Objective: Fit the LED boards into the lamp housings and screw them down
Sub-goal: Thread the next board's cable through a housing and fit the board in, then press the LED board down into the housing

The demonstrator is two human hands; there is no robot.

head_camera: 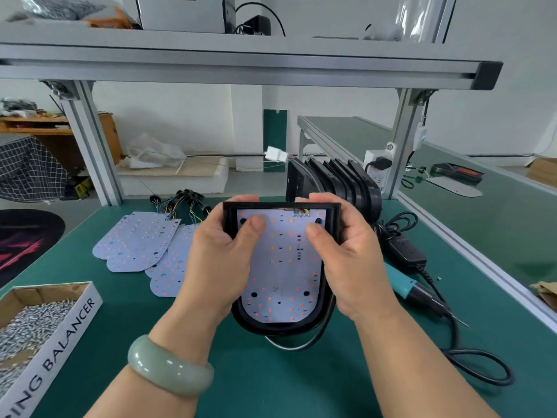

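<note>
Space on the table is shared by spare boards at the left, stacked housings behind and a screwdriver at the right, while one lamp housing, LED board seated inside, is gripped by the left hand and right hand, thumbs pressed on the board.

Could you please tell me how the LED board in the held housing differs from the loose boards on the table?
The fitted board sits inside the black housing, held by the left hand and right hand, thumbs pressing it; the loose boards lie bare and overlapping on the green mat, untouched. Both are white, round-ended and dotted with LEDs.
</note>
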